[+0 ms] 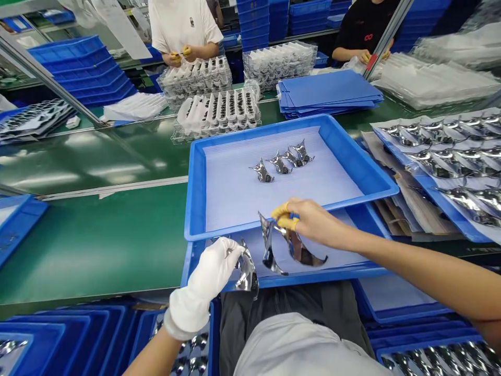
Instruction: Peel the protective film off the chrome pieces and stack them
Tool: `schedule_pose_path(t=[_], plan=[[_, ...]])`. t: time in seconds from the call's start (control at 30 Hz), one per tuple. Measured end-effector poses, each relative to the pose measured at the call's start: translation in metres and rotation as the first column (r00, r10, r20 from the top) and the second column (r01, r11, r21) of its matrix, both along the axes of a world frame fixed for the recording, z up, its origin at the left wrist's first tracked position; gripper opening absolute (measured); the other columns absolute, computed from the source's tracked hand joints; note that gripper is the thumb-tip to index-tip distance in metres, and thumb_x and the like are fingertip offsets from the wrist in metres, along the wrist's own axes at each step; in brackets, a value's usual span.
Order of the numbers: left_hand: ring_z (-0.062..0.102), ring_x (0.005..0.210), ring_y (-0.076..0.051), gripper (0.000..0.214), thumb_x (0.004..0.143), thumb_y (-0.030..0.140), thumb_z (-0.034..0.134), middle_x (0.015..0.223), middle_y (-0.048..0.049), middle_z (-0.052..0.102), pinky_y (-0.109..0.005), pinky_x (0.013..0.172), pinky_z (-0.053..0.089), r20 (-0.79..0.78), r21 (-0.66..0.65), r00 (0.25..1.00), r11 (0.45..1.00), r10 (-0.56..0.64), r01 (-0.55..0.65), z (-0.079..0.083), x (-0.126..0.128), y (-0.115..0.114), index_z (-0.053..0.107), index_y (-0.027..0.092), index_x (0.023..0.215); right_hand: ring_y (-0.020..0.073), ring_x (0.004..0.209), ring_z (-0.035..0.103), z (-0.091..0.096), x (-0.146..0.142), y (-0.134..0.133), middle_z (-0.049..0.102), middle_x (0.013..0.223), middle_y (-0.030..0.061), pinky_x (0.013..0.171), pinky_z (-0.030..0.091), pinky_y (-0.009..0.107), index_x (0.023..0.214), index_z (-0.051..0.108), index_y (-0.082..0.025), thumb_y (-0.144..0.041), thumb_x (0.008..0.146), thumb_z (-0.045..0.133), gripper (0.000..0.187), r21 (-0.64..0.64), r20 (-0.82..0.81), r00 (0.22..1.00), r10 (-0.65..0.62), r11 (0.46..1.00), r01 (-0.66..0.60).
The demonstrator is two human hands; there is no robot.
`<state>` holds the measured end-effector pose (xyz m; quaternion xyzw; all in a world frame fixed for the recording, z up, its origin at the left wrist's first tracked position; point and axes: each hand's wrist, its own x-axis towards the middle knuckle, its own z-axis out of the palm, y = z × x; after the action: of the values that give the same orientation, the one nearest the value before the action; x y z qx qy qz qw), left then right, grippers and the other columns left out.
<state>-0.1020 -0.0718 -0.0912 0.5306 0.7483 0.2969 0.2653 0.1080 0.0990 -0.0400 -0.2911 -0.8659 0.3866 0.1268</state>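
The gloved left hand (209,279) pinched a silver foil piece (247,274) at lower centre; the right hand (313,222) gripped a second foil piece (297,250) below the blue tray (250,131). Both looked light, thin, floppy; edges seemed best for holding.

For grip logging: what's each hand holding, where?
White-gloved left hand: crumpled silver foil piece, by its edge. Right hand: another silver foil piece, by its upper end.
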Motion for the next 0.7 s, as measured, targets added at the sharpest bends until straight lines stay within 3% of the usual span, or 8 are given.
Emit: schedule_pose_path(t=[0.13,0.33,0.5,0.7], plan=[[0.063,0.07,-0.021,0.025,0.094,0.041,0.049,0.074,-0.0025,0.066,-0.035,0.074,0.047,-0.113,0.014,0.994,1.0,-0.004,0.005,-0.028,0.007,0.005,0.058,0.023,0.079,0.0199,0.08,0.062,-0.028,0.015,-0.021,0.069,0.084,0.006,0.072,0.049,0.029,0.1,0.075,-0.018,-0.009,0.089,0.058,0.022,0.071,0.142,0.99,0.024,0.997,-0.034],[0.067,0.082,-0.024,0.026,0.097,0.037,0.045,0.087,-0.0097,0.07,-0.036,0.083,0.049,-0.279,0.048,0.96,0.999,0.033,-0.02,-0.058,0.01,0.008,0.06,0.019,0.086,0.0257,0.093,0.057,-0.07,0.029,-0.031,0.072,0.092,0.0108,0.079,0.049,0.035,0.112,0.071,-0.012,-0.011,0.095,0.051,0.026,0.21,0.151,0.989,0.009,0.977,-0.041],[0.068,0.082,-0.023,0.025,0.097,0.031,0.047,0.085,-0.0092,0.072,-0.034,0.084,0.049,-0.392,-0.033,0.918,0.998,-0.064,0.055,-0.07,0.004,0.016,0.063,0.017,0.084,0.0262,0.101,0.057,-0.096,0.025,-0.032,0.073,0.102,0.0133,0.086,0.047,0.035,0.118,0.068,-0.01,-0.012,0.096,0.05,0.029,0.215,0.251,0.968,-0.012,0.976,-0.043],[0.068,0.076,-0.02,0.028,0.099,0.032,0.047,0.081,-0.0078,0.071,-0.034,0.078,0.051,-0.485,-0.182,0.851,0.975,-0.201,0.127,-0.076,0.002,0.028,0.066,0.015,0.088,0.0242,0.103,0.062,-0.105,0.004,-0.028,0.073,0.103,0.0124,0.081,0.045,0.028,0.116,0.07,-0.012,-0.002,0.087,0.051,0.036,0.174,0.344,0.939,0.007,0.982,-0.071]])
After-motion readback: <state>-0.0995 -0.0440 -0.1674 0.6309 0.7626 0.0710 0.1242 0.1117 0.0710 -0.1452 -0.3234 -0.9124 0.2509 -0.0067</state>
